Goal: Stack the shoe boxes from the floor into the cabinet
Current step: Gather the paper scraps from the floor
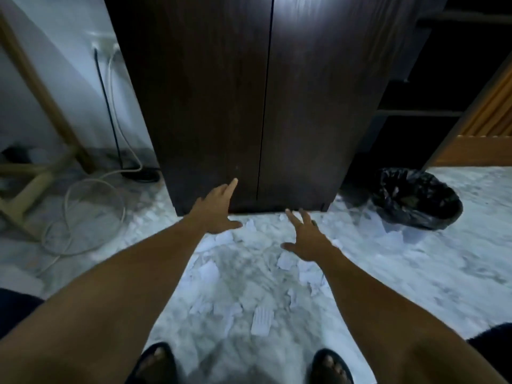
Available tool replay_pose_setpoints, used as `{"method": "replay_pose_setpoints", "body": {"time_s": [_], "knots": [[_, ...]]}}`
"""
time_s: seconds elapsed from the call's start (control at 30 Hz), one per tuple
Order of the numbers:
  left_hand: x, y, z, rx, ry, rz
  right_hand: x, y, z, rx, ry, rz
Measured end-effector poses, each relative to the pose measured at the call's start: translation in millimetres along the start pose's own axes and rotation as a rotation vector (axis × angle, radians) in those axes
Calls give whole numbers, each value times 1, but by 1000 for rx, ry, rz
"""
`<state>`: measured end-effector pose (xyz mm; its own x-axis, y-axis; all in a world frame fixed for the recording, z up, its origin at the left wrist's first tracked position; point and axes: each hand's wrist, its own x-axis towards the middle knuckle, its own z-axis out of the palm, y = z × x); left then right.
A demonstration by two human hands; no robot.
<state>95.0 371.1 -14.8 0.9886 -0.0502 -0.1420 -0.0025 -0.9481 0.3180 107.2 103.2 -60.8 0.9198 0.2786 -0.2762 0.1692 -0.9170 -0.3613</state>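
A tall dark wooden cabinet (221,92) stands straight ahead with both doors closed and a thin seam between them. My left hand (217,209) reaches toward the bottom of the left door, forefinger stretched out at the wood and holding nothing. My right hand (304,239) hovers lower, near the cabinet's base, fingers spread and empty. No shoe box is in view.
Scraps of white paper (261,320) litter the marble floor between my feet and the cabinet. A bin lined with a black bag (415,199) sits to the right. Cables (83,214) and a wooden frame (33,178) lie to the left. Dark shelves (432,112) stand at the right.
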Motion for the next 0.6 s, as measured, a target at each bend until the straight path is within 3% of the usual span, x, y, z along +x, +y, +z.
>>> {"method": "replay_pose_setpoints", "body": {"time_s": [0.17, 0.27, 0.47, 0.6], "knots": [[-66, -47, 151, -77, -264, -189, -40, 33, 138, -27, -223, 101], [-102, -64, 216, -38, -338, -249, -55, 50, 191, 11, -251, 146], [-136, -86, 294, -8, -297, -213, -50, 59, 245, 88, -187, 213], [-116, -95, 315, 38, -169, -193, -25, 53, 264, -16, -126, 91]]}}
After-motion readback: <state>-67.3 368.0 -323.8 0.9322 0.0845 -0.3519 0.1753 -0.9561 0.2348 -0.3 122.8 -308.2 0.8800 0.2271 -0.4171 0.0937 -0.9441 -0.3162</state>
